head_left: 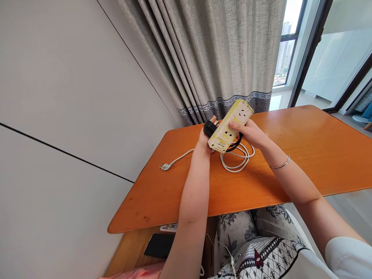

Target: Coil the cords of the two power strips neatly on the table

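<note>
A yellowed white power strip point(231, 126) is held tilted above the table, its socket face toward me. My right hand point(250, 131) grips its right side, thumb pressed on the face between the sockets. Close to the strip's lower left end, my left hand point(205, 140) is closed around a black plug point(209, 128) with its metal prongs toward the strip; its fingers are partly hidden. A black cable point(236, 144) hangs behind the strip. Below lies a coiled white cable point(235, 169), and a white plug point(166, 166) rests on the table to the left.
The orange wooden table point(290, 162) spans the view. Beyond it hangs a grey curtain point(221, 50), with a window at the back right. A pale wall panel point(72, 97) stands on the left. Below the table's front edge lies a black phone point(159, 245) on a wooden surface.
</note>
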A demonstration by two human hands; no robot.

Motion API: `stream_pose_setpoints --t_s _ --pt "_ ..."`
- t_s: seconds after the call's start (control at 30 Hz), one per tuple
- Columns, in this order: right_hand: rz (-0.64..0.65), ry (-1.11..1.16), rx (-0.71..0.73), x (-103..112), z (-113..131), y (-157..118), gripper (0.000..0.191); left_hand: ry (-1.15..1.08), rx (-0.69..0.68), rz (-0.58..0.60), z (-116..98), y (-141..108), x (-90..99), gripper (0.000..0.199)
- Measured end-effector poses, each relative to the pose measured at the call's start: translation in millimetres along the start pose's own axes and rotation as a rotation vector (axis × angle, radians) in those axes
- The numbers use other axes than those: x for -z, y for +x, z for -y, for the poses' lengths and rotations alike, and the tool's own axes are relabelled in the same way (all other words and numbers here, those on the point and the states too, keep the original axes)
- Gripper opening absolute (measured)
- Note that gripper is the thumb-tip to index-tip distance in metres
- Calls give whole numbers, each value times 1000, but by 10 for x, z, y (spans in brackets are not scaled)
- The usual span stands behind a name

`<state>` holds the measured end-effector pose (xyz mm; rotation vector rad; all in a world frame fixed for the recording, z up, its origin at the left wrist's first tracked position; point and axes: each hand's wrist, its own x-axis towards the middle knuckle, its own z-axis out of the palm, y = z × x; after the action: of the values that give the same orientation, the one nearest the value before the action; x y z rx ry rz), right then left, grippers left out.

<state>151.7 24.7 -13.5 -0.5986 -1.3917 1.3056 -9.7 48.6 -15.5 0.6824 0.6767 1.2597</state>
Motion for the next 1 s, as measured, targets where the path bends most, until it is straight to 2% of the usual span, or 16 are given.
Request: stream_pose_setpoints --t_s 0.13,0.23,0.37,0.47,0.63,0.83,1.0 --pt "-30 103 -62 -43 -4 4 62 -17 119 31 23 5 -76 37" --pt "-145 148 -8 -33 -51 50 65 -19 64 30 70 38 -110 43" --pt "-391 147 166 101 -162 164 67 -21 -24 70 160 7 -197 53" --pt "-472 146 237 199 -235 222 68 -21 -54 113 247 -58 -316 55" --pt "-463 108 231 164 -281 213 66 -50 -127 58 269 -130 -429 53" --pt "-411 165 103 49 -218 153 60 -90 -139 -19 91 -183 -397 50" --pt "-407 176 79 20 -175 106 54 -121 -172 -85 91 -149 -384 37"
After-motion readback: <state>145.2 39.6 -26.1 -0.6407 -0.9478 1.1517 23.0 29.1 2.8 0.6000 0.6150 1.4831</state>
